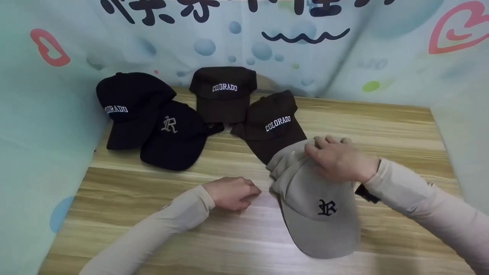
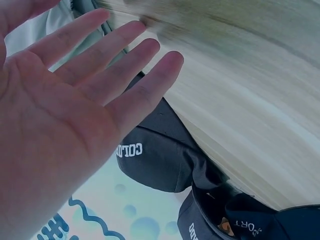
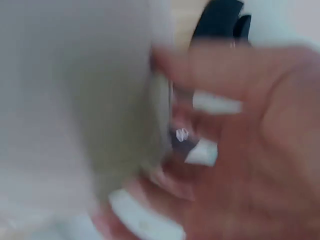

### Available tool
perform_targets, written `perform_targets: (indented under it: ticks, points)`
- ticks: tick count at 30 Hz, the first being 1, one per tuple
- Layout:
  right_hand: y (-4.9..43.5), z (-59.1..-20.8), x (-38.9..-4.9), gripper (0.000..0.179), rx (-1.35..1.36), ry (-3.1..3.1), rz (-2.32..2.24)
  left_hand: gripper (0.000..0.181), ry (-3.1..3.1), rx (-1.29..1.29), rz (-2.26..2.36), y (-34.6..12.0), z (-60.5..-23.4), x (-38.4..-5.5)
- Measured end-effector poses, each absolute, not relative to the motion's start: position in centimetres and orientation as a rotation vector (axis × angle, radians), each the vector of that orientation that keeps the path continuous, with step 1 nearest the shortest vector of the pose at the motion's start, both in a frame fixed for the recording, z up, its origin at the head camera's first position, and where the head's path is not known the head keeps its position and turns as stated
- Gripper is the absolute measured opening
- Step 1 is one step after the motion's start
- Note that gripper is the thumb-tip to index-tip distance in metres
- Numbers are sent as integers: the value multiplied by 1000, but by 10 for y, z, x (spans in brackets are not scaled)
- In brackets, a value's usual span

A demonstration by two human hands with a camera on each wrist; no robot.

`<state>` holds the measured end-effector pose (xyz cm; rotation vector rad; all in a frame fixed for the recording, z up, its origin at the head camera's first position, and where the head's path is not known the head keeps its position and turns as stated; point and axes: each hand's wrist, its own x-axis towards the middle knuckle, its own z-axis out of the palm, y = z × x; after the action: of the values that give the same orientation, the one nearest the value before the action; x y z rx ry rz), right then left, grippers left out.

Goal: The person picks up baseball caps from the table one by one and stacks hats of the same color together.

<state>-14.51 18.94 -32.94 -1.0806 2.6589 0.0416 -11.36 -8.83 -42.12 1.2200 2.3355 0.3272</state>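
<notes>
Wooden tabletop beneath, the right grip seemingly pinches the grey cap opposite its brim; left grip loose.

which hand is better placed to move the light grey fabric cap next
Probably the right hand: it grips the light grey fabric cap, while the left hand is empty and apart from it.

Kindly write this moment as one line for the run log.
right hand: grips gray cap; left hand: holds nothing; two brown caps, two black caps: on table
</notes>
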Motion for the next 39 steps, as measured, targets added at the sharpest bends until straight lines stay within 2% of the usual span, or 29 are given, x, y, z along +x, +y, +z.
perform_targets:
  ticks: [4,7,10,14,20,29,34,39]
  points:
    - [182,-343,-128,38,-1033,2810,132,32,2427,1252,310,-89,-421,-119]
    - [178,-353,-120,55,-1000,2825,140,27,2526,1253,301,-88,-421,-128]
    - [179,-361,-116,70,-979,2831,143,24,2627,1200,260,-84,-421,-142]
    - [185,-368,-117,79,-992,2865,133,28,2762,1056,253,-76,-419,-170]
    - [198,-370,-121,82,-976,2890,90,40,2961,858,310,-66,-416,-218]
    - [224,-366,-134,78,-859,2877,-13,40,2912,581,551,-52,-405,-285]
    - [238,-362,-149,76,-740,2834,-77,48,2734,455,731,-45,-412,-307]
    - [249,-361,-163,76,-633,2778,-156,56,2626,337,857,-44,-420,-314]
